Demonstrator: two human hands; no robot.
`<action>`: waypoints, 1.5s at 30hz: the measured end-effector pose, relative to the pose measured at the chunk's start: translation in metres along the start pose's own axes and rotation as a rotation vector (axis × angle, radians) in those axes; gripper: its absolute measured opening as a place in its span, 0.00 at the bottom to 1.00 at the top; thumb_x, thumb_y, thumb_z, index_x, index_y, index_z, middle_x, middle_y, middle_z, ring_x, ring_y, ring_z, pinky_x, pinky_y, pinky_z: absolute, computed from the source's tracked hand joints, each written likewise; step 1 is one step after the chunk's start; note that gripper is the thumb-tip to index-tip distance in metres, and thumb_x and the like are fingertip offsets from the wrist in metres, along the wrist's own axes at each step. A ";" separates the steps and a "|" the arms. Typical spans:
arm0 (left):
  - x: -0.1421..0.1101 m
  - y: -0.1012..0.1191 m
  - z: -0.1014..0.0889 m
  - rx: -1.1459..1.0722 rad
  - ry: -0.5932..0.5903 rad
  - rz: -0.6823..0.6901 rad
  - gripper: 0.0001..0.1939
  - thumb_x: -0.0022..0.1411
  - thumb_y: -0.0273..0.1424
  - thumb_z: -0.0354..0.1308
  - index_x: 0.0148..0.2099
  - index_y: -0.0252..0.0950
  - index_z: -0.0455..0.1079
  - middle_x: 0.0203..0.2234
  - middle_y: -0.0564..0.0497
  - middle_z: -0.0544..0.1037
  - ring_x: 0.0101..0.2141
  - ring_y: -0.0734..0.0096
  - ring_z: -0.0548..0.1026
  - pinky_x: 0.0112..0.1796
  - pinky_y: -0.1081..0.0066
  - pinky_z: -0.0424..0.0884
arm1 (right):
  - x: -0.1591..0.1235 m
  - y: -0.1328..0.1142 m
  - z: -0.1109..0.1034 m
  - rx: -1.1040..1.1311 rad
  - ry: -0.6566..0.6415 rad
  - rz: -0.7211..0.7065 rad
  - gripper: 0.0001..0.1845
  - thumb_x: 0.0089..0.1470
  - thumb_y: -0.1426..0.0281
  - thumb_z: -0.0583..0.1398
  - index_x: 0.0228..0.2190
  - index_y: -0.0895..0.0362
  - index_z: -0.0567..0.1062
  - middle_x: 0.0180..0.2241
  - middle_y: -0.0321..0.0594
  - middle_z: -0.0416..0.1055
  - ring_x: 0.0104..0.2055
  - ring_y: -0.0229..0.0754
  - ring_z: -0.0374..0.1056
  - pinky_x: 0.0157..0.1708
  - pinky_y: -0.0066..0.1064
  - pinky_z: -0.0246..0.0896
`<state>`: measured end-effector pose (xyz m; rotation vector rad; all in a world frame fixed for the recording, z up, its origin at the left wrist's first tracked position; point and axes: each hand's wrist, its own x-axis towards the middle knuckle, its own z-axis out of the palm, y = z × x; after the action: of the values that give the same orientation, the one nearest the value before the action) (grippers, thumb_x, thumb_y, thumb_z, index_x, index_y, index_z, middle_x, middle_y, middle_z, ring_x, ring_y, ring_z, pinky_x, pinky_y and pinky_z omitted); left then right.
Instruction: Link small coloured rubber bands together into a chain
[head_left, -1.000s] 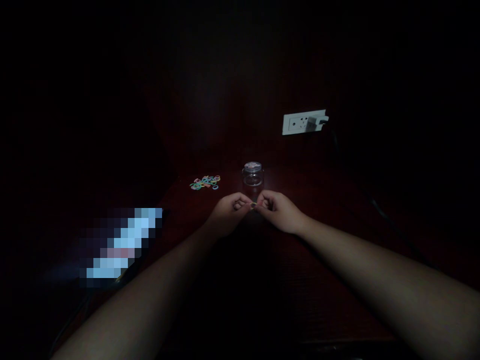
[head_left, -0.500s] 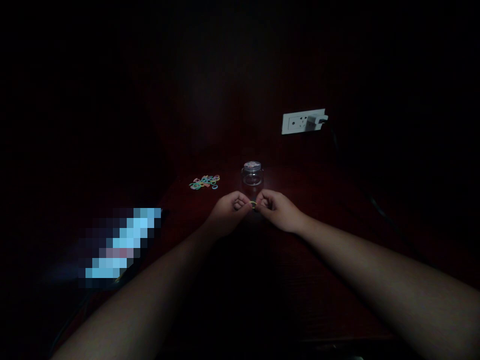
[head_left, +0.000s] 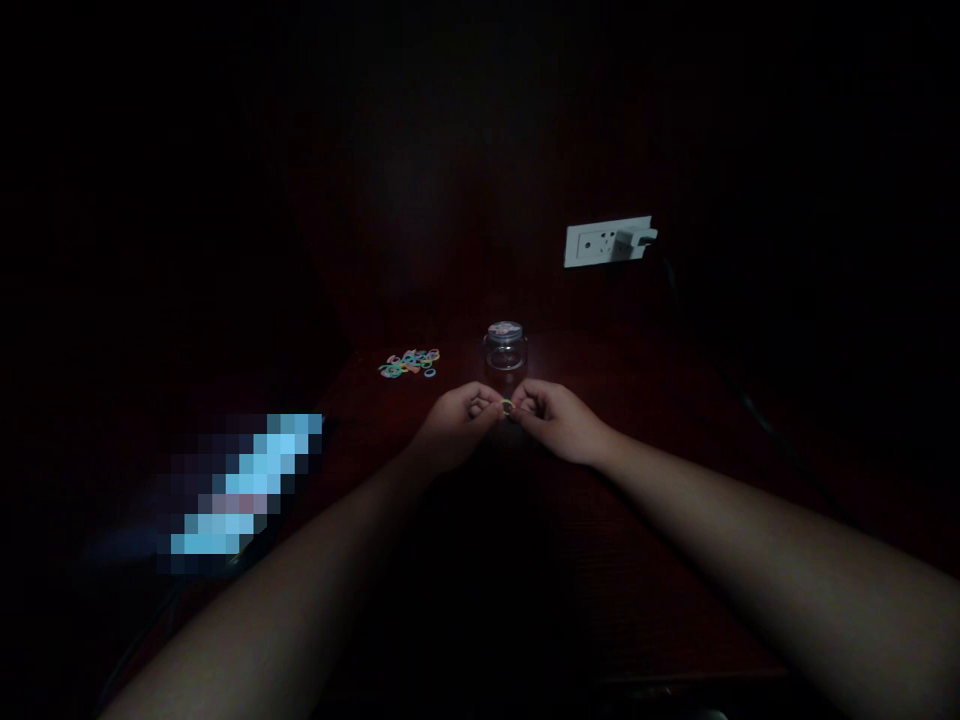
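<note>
A small yellow hair tie (head_left: 508, 402) is pinched between both hands, just in front of the jar. My left hand (head_left: 459, 424) grips its left side with thumb and fingertips closed. On the opposite side, the fingertips of my right hand (head_left: 559, 420) are closed on the same loop. Behind the hands stands a clear jar (head_left: 506, 352) with a patterned lid (head_left: 505, 330) on top; its lower part is dim and partly hidden. Left of the jar, a loose pile of colourful hair ties (head_left: 409, 363) lies on the table.
The dark reddish table (head_left: 645, 560) runs under both forearms. A blurred-out lit screen (head_left: 251, 490) is at the left, near my left forearm. On the back wall, a socket plate (head_left: 592, 243) holds a white plug (head_left: 634, 238), with a dark cable trailing down to the right.
The yellow loop between the fingertips looks slightly narrower and rounder than before. Both hands stay in nearly the same place.
</note>
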<state>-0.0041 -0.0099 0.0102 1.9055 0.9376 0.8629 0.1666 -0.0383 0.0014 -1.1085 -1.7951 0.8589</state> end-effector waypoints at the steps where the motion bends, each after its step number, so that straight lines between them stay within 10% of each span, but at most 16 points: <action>1: 0.000 0.000 0.000 0.002 0.001 0.002 0.11 0.55 0.36 0.54 0.36 0.32 0.68 0.28 0.49 0.74 0.28 0.75 0.70 0.29 0.75 0.65 | 0.000 0.000 0.000 0.000 0.004 -0.001 0.07 0.48 0.67 0.56 0.26 0.59 0.65 0.19 0.31 0.58 0.19 0.30 0.53 0.18 0.23 0.46; 45: 0.000 0.004 -0.002 0.105 0.030 -0.022 0.13 0.55 0.40 0.52 0.32 0.33 0.65 0.23 0.52 0.72 0.23 0.77 0.66 0.23 0.77 0.59 | -0.001 -0.004 0.001 0.012 -0.046 0.000 0.07 0.49 0.67 0.56 0.26 0.59 0.65 0.18 0.30 0.58 0.19 0.30 0.54 0.18 0.23 0.46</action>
<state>-0.0043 -0.0105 0.0141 1.9717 1.0385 0.8463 0.1646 -0.0413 0.0039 -1.0891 -1.8258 0.9007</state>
